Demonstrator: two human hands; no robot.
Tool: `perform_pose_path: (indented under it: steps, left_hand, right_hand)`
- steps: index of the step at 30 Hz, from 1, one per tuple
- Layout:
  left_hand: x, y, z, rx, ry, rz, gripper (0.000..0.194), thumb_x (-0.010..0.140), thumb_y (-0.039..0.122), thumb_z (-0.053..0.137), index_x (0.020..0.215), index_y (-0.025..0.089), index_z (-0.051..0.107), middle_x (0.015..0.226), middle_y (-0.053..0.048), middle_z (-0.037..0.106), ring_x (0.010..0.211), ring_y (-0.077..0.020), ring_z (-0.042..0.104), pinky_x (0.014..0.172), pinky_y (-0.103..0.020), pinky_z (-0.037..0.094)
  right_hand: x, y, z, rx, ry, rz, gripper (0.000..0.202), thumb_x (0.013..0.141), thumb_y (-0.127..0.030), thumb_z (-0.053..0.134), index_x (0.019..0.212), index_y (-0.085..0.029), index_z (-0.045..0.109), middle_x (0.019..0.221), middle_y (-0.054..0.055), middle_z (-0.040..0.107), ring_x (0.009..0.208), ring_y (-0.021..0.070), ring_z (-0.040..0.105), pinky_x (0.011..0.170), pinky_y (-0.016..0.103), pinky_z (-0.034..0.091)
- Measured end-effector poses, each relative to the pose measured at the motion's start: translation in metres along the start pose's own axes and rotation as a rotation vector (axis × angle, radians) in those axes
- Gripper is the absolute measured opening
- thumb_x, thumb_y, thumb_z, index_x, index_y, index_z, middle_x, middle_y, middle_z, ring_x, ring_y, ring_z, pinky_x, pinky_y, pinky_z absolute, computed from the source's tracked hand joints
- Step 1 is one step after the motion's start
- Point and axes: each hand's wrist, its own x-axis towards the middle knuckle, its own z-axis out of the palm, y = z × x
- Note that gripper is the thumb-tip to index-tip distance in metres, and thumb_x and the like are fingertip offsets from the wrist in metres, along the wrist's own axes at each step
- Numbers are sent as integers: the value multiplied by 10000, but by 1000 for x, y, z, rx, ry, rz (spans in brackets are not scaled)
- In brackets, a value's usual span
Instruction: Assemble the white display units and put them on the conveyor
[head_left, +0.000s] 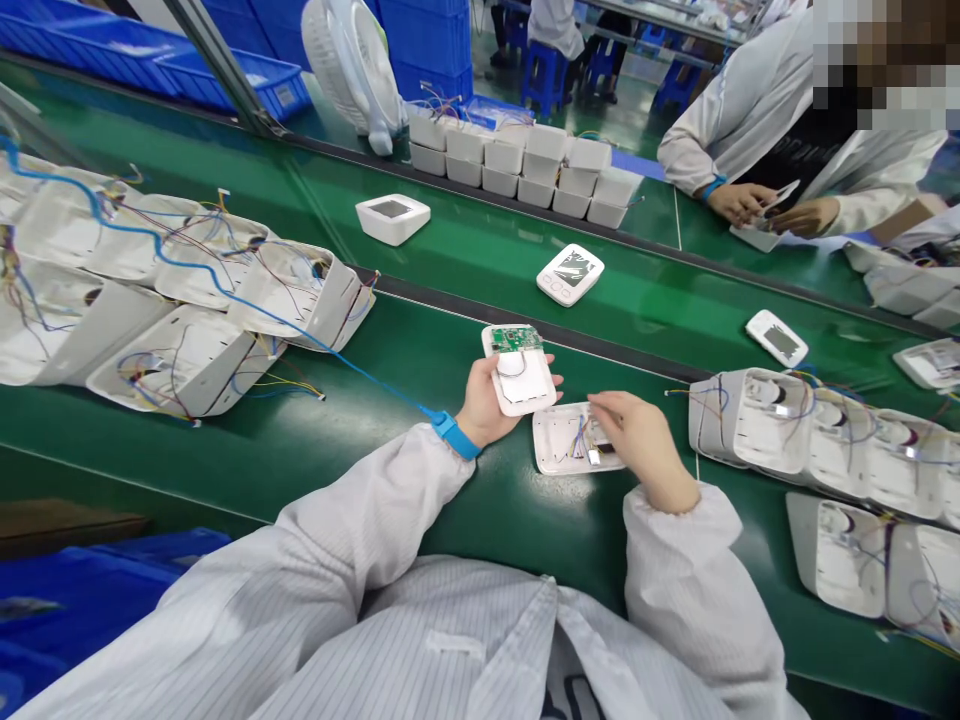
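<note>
My left hand (489, 398) is closed around a white device cover (525, 385), its inner side up, with a green circuit board (516, 340) along the far end. Just to the right, a white housing (559, 440) lies open side up on the green bench, with coloured wires (579, 436) inside. My right hand (628, 425) is over the right part of this housing, thumb and fingers pinched together. Whatever is between those fingertips is too small to make out. A blue wrist strap (454, 435) with a coiled cord circles my left wrist.
Open white housings with loose wires stand in groups at left (180, 350) and right (772, 415). Several finished-looking devices (570, 275) sit on the green conveyor belt (480, 250). Beyond it are stacked housings (502, 170), a white fan (356, 75) and a co-worker's hands (780, 210).
</note>
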Motion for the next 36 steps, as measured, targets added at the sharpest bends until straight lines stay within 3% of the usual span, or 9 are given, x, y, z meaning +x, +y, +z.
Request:
perform_pose_path:
  steps: [5,10,12,14,16,22,26,31,36]
  left_hand:
    - [-4,-11,-2,85,-147,-72,533,743,383,543,1156,68,660,1138,-191,722,918,-322,714,859,-478,541]
    - [-9,-19,0,135,-160,-102,550,777,403,616,1209,63,640,1086,-183,740,954,-324,712,878,-447,531]
    - [-8,-24,2,148,-157,-81,545,766,383,652,1210,67,641,1107,-177,736,958,-310,710,884,-428,529]
    - [-5,-31,5,160,-151,-39,529,758,368,680,1201,82,649,1126,-168,731,930,-291,712,865,-412,535]
    - [-2,-38,7,172,-158,-18,554,754,392,694,1214,89,644,1089,-162,741,896,-281,715,839,-401,540]
    - [-5,-49,3,119,-294,-119,716,657,397,754,1293,102,607,1026,-136,751,919,-263,707,854,-358,533]
    - [-14,-46,-3,134,-331,-176,690,642,344,778,1272,110,620,1048,-148,750,978,-290,706,897,-386,527]
    - [-18,-45,-2,178,-344,-179,702,660,386,774,1281,101,614,1061,-168,743,981,-317,702,881,-413,534]
    - [-19,-46,1,236,-336,-133,668,706,409,771,1289,125,613,1116,-164,731,1051,-335,682,932,-460,523]
  right_hand:
    - [-14,1,-27,-130,-58,34,172,876,-218,592,909,-215,761,895,60,765,801,233,719,733,371,568]
    - [-17,-23,-48,184,-236,-263,402,863,-275,682,1263,-283,643,1332,68,622,1241,246,579,1009,433,513]
    - [-16,-31,-46,239,-220,-373,333,847,-281,720,1177,-303,688,1322,52,628,1304,261,522,1037,468,489]
    - [-14,-34,-41,260,-136,-424,110,875,-268,696,975,-288,739,1132,32,715,1199,248,595,973,453,521]
    - [-13,-33,-37,268,-65,-399,83,911,-261,652,870,-266,725,968,16,739,1007,209,672,864,392,556]
    - [-12,-24,-33,155,98,-126,115,954,-283,572,906,-226,659,836,15,722,711,156,670,652,278,529]
    - [-10,-19,-23,57,188,-68,157,947,-318,569,905,-224,686,860,36,744,750,184,691,678,302,536]
    - [-9,-14,-19,37,188,-2,176,926,-352,609,856,-222,704,805,20,750,685,178,690,633,299,513]
    - [-11,-16,-20,-82,193,-57,178,953,-316,577,843,-215,673,835,33,718,768,189,658,683,313,474]
